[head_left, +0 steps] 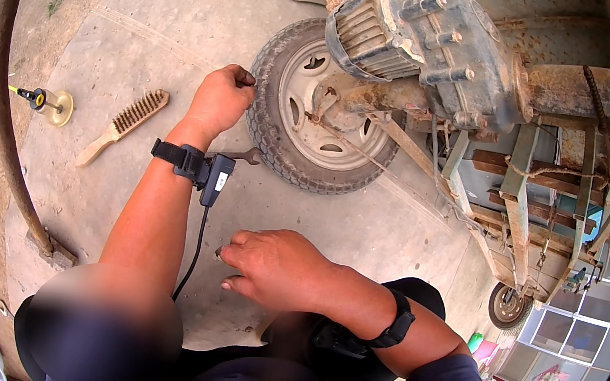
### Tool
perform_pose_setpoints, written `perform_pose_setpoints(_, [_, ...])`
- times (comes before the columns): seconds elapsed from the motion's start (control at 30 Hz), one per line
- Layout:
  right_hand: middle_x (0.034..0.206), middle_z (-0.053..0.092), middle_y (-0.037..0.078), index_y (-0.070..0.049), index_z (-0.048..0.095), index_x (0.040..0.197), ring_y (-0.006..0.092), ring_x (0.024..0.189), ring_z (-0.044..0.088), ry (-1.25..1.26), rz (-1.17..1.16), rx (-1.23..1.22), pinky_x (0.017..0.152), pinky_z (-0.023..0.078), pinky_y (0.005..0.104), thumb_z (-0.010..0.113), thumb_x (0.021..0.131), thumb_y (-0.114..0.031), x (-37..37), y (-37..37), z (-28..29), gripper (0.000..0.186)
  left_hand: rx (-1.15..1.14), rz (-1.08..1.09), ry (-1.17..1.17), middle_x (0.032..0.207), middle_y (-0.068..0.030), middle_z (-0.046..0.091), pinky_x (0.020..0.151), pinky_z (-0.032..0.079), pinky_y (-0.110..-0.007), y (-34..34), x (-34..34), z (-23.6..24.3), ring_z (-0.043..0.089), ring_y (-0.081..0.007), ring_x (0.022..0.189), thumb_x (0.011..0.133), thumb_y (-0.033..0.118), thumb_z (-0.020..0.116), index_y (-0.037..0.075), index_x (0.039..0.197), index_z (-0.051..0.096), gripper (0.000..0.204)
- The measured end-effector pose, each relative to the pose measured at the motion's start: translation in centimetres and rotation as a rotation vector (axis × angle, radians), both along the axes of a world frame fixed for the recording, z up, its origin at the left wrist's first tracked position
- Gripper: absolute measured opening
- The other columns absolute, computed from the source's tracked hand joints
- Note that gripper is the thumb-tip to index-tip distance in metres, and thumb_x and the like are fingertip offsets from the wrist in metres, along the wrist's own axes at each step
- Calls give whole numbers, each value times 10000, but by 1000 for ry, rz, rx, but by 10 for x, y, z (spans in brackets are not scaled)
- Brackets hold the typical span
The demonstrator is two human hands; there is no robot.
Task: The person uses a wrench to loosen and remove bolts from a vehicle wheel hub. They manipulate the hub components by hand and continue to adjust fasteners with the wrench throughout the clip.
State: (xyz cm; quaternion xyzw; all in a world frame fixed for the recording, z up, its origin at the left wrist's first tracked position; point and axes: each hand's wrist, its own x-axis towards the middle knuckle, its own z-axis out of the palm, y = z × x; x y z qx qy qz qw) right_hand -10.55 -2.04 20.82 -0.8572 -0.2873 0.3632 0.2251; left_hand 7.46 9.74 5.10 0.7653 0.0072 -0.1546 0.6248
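At six o'clock, the right hand [272, 266] keeps a narrow grip, fingers bent; whether it holds anything I cannot tell. Toward nine, an open-end wrench [249, 156] and, farther out, a wooden wire brush [126, 127] lie on the concrete [164, 18]. At ten, the left hand's [221, 101] grip is curled, contents hidden, just beside the tyred wheel [296, 120] at twelve.

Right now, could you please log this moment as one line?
left hand: beside tyre, contact unclear; right hand: over concrete, fingers curled, grip unclear; wire brush: on concrete; open-end wrench: near tyre, partly hidden
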Motion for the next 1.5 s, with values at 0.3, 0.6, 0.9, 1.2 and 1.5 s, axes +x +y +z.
perform_pose_setpoints(0.3, [948, 616, 130, -32, 622, 975, 355, 903, 658, -2, 3, 1, 753, 537, 463, 692, 910, -313, 0, -1, 1, 297, 10, 1, -5, 889, -117, 707, 713, 531, -306, -1, 1, -3, 663, -168, 742, 885, 59, 611, -81, 1080, 661, 245])
perform_pose_setpoints(0.6, [952, 616, 132, -34, 626, 986, 356, 908, 658, 4, 3, 4, 757, 535, 466, 689, 914, -313, 1, -1, 1, 295, 15, 2, -12, 888, -117, 707, 712, 530, -306, -1, 0, -3, 662, -168, 736, 887, 60, 613, -79, 1083, 660, 245])
perform_pose_setpoints(0.9, [949, 618, 125, -43, 631, 985, 354, 899, 655, 9, -17, 10, 748, 532, 464, 693, 906, -308, 1, -2, 0, 284, 8, -4, 4, 883, -117, 708, 700, 526, -303, 1, 0, -1, 662, -165, 728, 890, 62, 617, -80, 1083, 657, 243])
perform_pose_setpoints(1.2, [946, 618, 124, -45, 633, 991, 351, 894, 654, -12, -18, 21, 742, 531, 466, 694, 903, -311, 1, -2, -1, 286, -10, 1, 8, 897, -118, 708, 696, 523, -306, 3, 1, -1, 663, -166, 738, 882, 57, 611, -76, 1084, 657, 246])
perform_pose_setpoints(1.5, [939, 613, 127, -44, 630, 994, 353, 892, 652, 1, -12, 10, 738, 531, 469, 692, 907, -312, 2, -1, -2, 289, 2, 12, 2, 912, -120, 712, 703, 526, -306, 5, 2, -5, 664, -168, 743, 878, 53, 603, -76, 1090, 658, 254])
